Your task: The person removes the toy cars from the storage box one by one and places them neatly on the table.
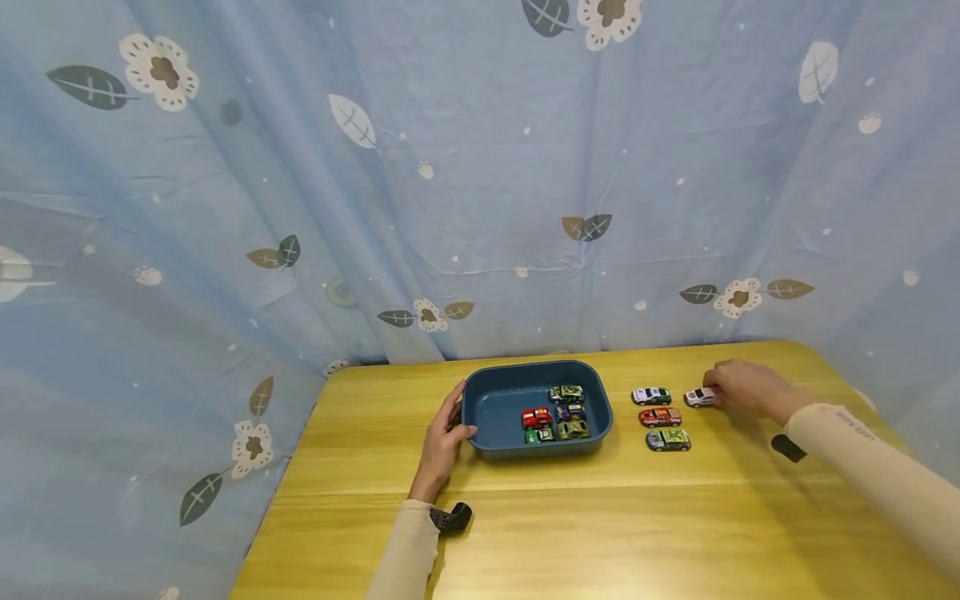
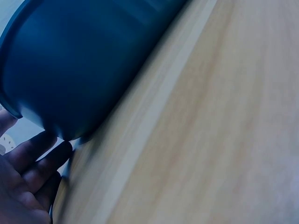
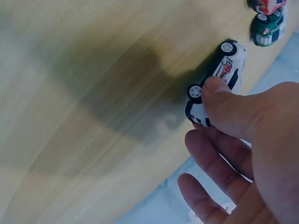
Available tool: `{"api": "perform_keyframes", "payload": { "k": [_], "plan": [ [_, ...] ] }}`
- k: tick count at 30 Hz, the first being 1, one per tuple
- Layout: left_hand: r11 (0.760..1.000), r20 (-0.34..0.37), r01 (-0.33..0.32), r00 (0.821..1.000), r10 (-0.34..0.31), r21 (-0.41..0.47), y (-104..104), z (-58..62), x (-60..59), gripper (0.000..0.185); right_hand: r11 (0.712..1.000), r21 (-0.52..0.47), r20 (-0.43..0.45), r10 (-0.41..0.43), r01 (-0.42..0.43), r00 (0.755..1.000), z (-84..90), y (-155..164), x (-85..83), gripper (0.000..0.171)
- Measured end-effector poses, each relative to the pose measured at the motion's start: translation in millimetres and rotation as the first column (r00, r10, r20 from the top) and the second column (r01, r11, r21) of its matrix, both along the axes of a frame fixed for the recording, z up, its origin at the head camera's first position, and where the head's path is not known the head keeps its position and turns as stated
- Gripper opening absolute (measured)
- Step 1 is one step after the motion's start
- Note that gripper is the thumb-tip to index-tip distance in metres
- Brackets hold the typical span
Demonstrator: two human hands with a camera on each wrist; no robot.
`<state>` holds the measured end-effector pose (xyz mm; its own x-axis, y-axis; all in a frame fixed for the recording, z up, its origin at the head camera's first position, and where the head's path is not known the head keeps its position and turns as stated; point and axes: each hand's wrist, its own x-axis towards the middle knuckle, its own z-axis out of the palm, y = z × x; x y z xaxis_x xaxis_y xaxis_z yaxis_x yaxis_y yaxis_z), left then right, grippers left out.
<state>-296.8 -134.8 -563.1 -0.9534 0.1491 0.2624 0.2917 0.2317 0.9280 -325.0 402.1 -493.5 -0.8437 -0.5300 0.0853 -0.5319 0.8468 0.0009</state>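
Observation:
At the left end of a blue plastic bin point(image 1: 501, 453), my left hand point(image 1: 441, 437) holds the wall, thumb at the rim and fingers against the outside. The left wrist view shows those fingertips point(image 2: 63, 148) touching the bin's outer wall. Over on the right, my right hand point(image 1: 750, 390) pinches a white toy car point(image 3: 229, 67) with dark windows and pink lettering, thumb on its side. Just left of it, a white-and-green toy car point(image 1: 650, 396), an orange-red one point(image 1: 660, 417) and a yellow-and-blue one point(image 1: 667, 439) form a column.
Inside the bin, several toy cars sit toward its right half, among them a red one point(image 1: 536, 417), a green one point(image 1: 539, 436) and a purple one point(image 1: 571, 412). The wooden table point(image 1: 570, 533) ends at a blue patterned curtain point(image 1: 480, 183) behind.

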Motion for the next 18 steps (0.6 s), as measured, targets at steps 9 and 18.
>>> {"api": "perform_keyframes", "payload": {
  "k": [9,18],
  "plan": [
    [1.000,0.017,0.010,1.000,-0.010,0.030,0.7,0.3,1.0,0.082,0.999,0.011,-0.005,-0.047,0.047,0.999,-6.4,-2.0,-0.4,0.015],
    [1.000,0.008,0.010,1.000,-0.010,0.010,0.1,1.7,1.4,0.081,0.999,0.005,-0.002,-0.046,0.046,0.999,-7.8,-2.2,0.4,0.013]
  ]
}}
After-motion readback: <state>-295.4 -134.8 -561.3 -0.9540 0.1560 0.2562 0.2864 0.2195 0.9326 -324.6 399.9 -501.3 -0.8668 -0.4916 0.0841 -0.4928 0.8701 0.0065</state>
